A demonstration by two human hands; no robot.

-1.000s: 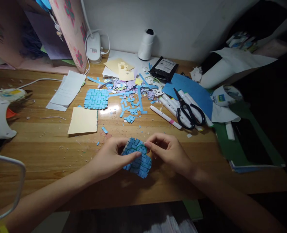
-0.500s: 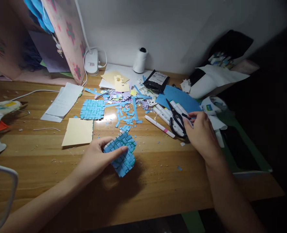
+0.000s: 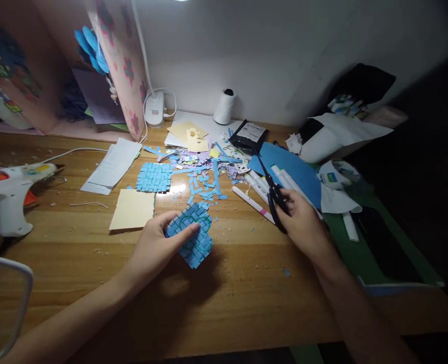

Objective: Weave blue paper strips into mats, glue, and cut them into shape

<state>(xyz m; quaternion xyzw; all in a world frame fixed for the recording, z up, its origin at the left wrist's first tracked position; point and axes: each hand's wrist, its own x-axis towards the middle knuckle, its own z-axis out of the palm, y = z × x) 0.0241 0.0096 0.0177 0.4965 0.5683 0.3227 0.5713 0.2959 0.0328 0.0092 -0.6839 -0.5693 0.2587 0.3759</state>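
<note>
A woven blue paper piece [image 3: 196, 246] with green curved lines drawn on it is pinched in my left hand [image 3: 162, 240], thumb on top, a little above the table. My right hand [image 3: 300, 215] grips black-handled scissors [image 3: 274, 194] by the handles, blades pointing up and away to the left. Behind the scissors lie several white markers [image 3: 260, 186], and a single white pen with a pink band [image 3: 251, 203] rests just left of them. Another woven blue square [image 3: 154, 177] lies flat beyond my left hand, close to a cream paper square [image 3: 133, 209].
Blue and purple paper scraps [image 3: 205, 187] spread over the middle of the wooden table [image 3: 239, 293]. A white glue gun [image 3: 13, 197] is at the left. Blue paper [image 3: 292, 169], a thread cone [image 3: 224, 107] and a black packet [image 3: 250, 134] stand or lie toward the wall.
My right hand has closed round the scissors and lifted them slightly off the markers, turning them more upright. The left hand still holds the woven piece. The whole view has shifted a little.
</note>
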